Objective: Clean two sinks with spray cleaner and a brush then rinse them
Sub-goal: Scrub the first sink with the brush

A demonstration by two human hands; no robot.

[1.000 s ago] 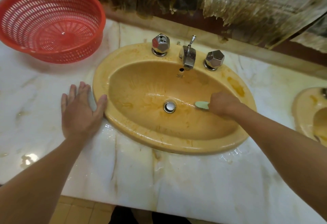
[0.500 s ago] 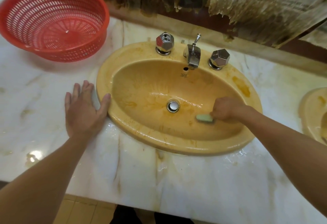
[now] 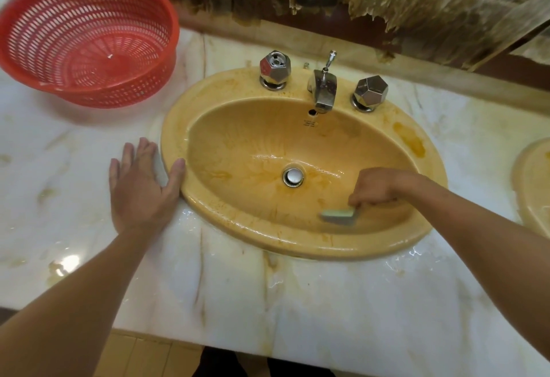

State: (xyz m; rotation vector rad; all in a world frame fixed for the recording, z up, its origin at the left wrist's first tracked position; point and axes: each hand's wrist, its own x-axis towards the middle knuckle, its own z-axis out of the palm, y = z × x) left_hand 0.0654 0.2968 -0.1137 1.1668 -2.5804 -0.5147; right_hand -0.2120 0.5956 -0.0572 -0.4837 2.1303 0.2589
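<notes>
Right hand (image 3: 376, 187) has dragged brush (image 3: 339, 215) nearer inside sink (image 3: 226, 150)

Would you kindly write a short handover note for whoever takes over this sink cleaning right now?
Left hand: flat on the marble counter, thumb at the sink rim.
Right hand: grips the green brush, bristles down on the basin's front right wall.
Done: the basin is wet and scrubbing is under way.
Left: an orange stain on the right rim and streaks around the drain need scrubbing. Then rinse; the faucet is not running. The second sink sits at the right edge, mostly out of view. The spray cleaner is not in view.
</notes>
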